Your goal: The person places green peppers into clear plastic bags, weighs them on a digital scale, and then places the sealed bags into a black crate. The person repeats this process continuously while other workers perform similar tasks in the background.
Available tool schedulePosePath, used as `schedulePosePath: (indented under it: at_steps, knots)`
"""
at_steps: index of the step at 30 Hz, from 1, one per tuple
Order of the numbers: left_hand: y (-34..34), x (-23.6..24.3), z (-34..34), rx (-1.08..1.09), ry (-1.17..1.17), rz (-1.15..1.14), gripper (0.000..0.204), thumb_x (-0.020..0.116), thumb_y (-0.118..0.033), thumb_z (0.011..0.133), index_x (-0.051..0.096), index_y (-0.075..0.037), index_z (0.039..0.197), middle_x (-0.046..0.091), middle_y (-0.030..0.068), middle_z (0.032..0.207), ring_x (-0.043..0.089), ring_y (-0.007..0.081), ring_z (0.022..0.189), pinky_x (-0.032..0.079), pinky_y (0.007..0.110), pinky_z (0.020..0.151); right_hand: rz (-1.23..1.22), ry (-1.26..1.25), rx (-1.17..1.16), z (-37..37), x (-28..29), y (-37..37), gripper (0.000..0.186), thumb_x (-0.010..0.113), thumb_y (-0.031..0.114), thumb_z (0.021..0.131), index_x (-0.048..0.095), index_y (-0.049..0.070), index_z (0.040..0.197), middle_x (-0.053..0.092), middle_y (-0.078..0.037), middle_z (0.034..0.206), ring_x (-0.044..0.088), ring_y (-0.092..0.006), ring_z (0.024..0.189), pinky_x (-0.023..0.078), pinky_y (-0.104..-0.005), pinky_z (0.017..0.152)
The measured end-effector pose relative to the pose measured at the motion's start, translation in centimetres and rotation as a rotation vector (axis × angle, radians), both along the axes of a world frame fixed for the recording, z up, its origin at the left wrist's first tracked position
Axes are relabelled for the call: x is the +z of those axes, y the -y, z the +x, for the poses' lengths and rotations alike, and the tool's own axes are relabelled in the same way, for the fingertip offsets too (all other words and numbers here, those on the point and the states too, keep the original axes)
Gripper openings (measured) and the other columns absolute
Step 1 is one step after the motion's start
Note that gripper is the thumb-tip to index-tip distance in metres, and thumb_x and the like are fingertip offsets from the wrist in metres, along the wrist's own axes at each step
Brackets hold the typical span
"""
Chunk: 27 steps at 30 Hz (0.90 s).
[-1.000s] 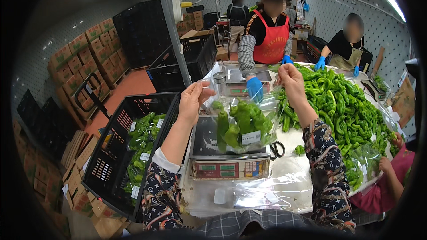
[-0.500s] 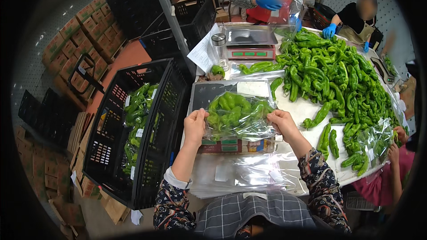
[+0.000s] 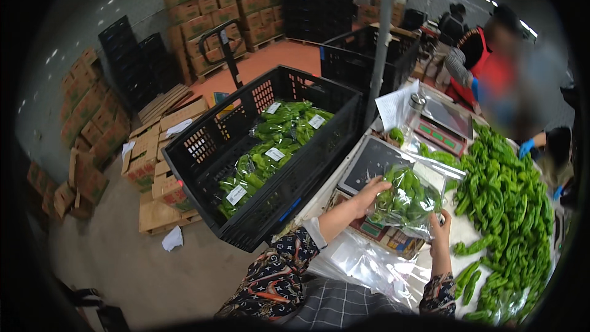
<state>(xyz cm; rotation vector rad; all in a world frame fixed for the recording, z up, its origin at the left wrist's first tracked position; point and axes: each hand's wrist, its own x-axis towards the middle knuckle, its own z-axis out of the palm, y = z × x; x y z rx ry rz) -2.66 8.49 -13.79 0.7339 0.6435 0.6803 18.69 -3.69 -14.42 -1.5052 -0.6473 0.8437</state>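
Observation:
Both hands hold a clear plastic bag of green peppers [image 3: 409,200] just above a weighing scale [image 3: 369,163] with a dark platform. My left hand [image 3: 370,198] is closed on the bag's left edge, thumb on top. At its lower right edge, my right hand [image 3: 439,227] grips the plastic. A stack of flat clear bags [image 3: 359,258] lies on the table close to me. To the left, a black plastic crate [image 3: 286,200] contains several bagged peppers [image 3: 270,154] with white labels.
Loose green peppers [image 3: 507,203] cover the table's right side. Behind my scale stand a second scale [image 3: 439,135], a glass jar [image 3: 415,106] and a paper sheet [image 3: 395,107]. A metal post [image 3: 381,43] rises past the crate. Co-workers stand across the table. Cartons [image 3: 203,18] are stacked farther back.
The view has swung left, bringing the crate nearer the middle. The bag has tilted, its right side now lower, with both hands still holding it.

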Motion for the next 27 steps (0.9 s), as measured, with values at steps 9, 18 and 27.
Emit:
schedulePosePath:
  at_steps: [9,18,27]
  knots:
    - [0.4,-1.7,-1.0,0.102,0.205,-0.091,0.035,0.054,-0.037,0.077,0.055,-0.007,0.094,0.057,0.006,0.086,0.056,0.0204,0.082,0.047,0.038,0.076,0.251,1.348,0.286,-0.8,3.3,2.0,0.059,0.051,-0.015,0.058,0.05,0.004,0.114,0.051,-0.014,0.113,0.046,-0.0324,0.105,0.037,-0.0371,0.091]
    - [3.8,8.3,-3.6,-0.095,0.12,0.131,0.052,0.041,-0.051,0.085,0.052,-0.006,0.109,0.06,0.0077,0.095,0.061,0.0163,0.083,0.051,0.031,0.067,0.526,1.315,0.159,-2.5,10.1,3.5,0.069,0.076,0.013,0.048,0.048,0.007,0.111,0.045,-0.009,0.12,0.04,-0.032,0.115,0.031,-0.046,0.095]
    - [5.4,14.4,-5.2,0.294,-0.124,1.419,0.059,0.076,-0.045,0.061,0.046,-0.002,0.089,0.047,0.0121,0.109,0.043,0.0211,0.106,0.035,0.032,0.089,0.886,0.303,-0.02,-3.8,12.6,3.8,0.033,0.058,0.005,0.07,0.048,0.002,0.101,0.047,-0.008,0.108,0.048,-0.0158,0.095,0.04,-0.0275,0.083]
